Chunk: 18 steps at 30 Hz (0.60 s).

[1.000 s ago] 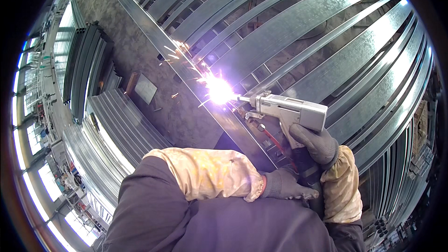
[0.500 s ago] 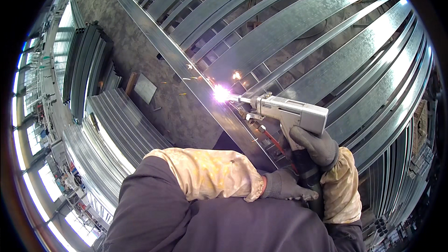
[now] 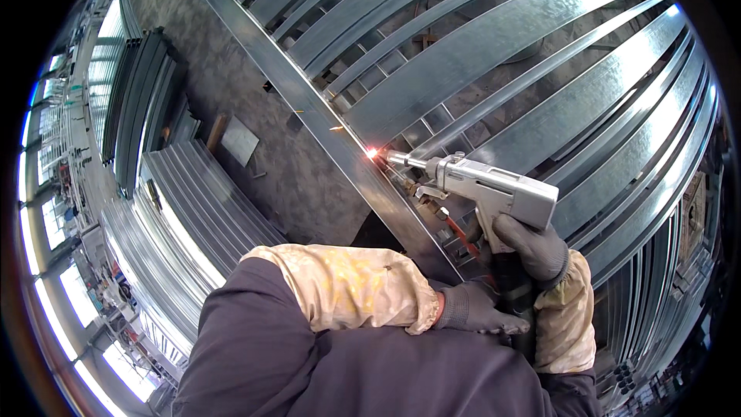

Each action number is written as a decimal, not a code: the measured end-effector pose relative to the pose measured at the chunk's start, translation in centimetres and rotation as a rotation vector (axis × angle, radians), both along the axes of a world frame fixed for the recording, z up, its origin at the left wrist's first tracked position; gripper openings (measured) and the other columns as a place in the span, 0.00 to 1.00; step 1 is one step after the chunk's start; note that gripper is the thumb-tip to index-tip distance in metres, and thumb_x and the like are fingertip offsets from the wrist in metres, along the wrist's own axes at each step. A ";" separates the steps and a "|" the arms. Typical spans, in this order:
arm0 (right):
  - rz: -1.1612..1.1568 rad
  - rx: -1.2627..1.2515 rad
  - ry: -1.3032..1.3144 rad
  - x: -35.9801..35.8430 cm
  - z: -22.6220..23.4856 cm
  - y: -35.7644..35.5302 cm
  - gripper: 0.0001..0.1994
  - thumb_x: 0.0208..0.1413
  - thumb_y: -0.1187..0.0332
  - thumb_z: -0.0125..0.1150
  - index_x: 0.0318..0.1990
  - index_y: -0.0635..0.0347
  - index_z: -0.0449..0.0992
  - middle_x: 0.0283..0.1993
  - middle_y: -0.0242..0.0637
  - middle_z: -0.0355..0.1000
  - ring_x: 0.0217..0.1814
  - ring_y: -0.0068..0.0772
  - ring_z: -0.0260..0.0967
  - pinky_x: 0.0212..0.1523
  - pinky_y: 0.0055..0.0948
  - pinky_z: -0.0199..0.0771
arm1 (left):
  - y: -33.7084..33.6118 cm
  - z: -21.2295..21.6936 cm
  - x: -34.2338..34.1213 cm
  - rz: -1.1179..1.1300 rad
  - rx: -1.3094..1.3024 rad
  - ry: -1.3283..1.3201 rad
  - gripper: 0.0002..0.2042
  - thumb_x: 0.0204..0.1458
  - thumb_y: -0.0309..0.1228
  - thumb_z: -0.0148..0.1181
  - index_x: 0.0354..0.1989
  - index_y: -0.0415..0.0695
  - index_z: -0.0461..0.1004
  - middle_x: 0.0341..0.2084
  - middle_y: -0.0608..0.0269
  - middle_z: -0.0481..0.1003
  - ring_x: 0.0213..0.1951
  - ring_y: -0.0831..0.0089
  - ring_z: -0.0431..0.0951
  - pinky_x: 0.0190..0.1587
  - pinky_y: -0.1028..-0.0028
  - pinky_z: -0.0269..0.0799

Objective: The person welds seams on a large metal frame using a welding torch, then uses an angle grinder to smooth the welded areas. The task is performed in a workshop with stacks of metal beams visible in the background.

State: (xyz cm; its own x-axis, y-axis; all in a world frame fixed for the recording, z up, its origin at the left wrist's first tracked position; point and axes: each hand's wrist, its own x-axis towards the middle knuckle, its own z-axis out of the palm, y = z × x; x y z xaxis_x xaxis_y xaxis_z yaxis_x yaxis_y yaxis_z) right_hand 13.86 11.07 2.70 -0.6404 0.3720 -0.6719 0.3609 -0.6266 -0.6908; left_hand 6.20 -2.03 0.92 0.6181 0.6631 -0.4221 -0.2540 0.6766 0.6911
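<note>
My right hand, in a dark grey glove with a tan cuff, grips the handle of a grey pistol-shaped welding gun. Its nozzle tip touches a long galvanised steel rail, where a small red glow shows. My left hand, gloved the same way with a tan sleeve guard, rests under the right wrist, against the black hose below the gun. A red wire runs beneath the gun.
The rail belongs to a frame of several parallel galvanised steel strips filling the upper right. Stacks of steel profiles lie on the concrete floor at left, beside a small flat metal plate. Bright windows line the far left.
The bright white arc and flying sparks at the gun tip have died down to a small red glow. The gun and both hands have stayed almost still.
</note>
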 end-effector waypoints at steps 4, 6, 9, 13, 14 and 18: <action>0.009 -0.009 0.014 -1.7 1.9 1.3 0.17 0.59 0.63 0.58 0.51 0.66 0.73 0.37 0.35 0.74 0.35 0.25 0.72 0.35 0.24 0.74 | 0.0 -1.0 0.2 0.044 0.058 0.134 0.14 0.55 0.44 0.63 0.39 0.46 0.76 0.26 0.66 0.75 0.29 0.79 0.72 0.33 0.75 0.70; 0.037 0.022 0.057 -3.2 2.1 2.4 0.21 0.59 0.63 0.61 0.56 0.65 0.71 0.41 0.33 0.73 0.43 0.21 0.69 0.43 0.25 0.72 | 1.9 0.8 -2.6 -0.056 -0.159 0.074 0.15 0.55 0.43 0.63 0.42 0.45 0.76 0.29 0.66 0.75 0.31 0.79 0.73 0.36 0.74 0.71; 0.094 -0.014 -0.013 -4.4 0.5 3.1 0.20 0.60 0.63 0.60 0.55 0.65 0.72 0.41 0.33 0.73 0.44 0.21 0.69 0.44 0.26 0.72 | 1.1 0.4 -2.8 0.187 -0.116 0.092 0.14 0.56 0.41 0.62 0.42 0.43 0.75 0.29 0.67 0.75 0.31 0.79 0.74 0.36 0.74 0.71; 0.055 0.001 0.043 -5.6 -1.0 2.3 0.19 0.59 0.63 0.61 0.53 0.66 0.72 0.42 0.35 0.74 0.42 0.23 0.69 0.44 0.26 0.72 | 0.5 -0.8 -3.6 0.180 -0.149 0.099 0.14 0.57 0.39 0.62 0.43 0.42 0.75 0.29 0.67 0.75 0.32 0.79 0.73 0.36 0.74 0.71; 0.056 0.011 0.051 -5.9 -1.0 2.4 0.19 0.59 0.63 0.61 0.52 0.66 0.72 0.41 0.36 0.74 0.41 0.23 0.70 0.43 0.26 0.72 | 0.6 -0.6 -3.8 0.201 -0.144 0.099 0.14 0.57 0.40 0.62 0.43 0.42 0.75 0.29 0.67 0.75 0.32 0.79 0.73 0.37 0.74 0.72; 0.081 0.047 0.068 -6.6 -0.9 2.6 0.17 0.60 0.62 0.60 0.49 0.66 0.74 0.36 0.36 0.75 0.34 0.24 0.72 0.36 0.25 0.74 | 1.0 -0.7 -4.4 0.111 -0.202 0.094 0.14 0.57 0.40 0.62 0.42 0.42 0.75 0.30 0.66 0.76 0.33 0.79 0.73 0.39 0.73 0.71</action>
State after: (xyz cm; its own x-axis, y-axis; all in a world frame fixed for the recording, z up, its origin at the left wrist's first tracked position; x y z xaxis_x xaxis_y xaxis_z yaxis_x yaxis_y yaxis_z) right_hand 7.24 13.64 1.84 -0.7130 0.3469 -0.6094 0.3606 -0.5639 -0.7430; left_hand 1.76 -0.98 0.22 0.4975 0.6215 -0.6052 -0.2755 0.7747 0.5692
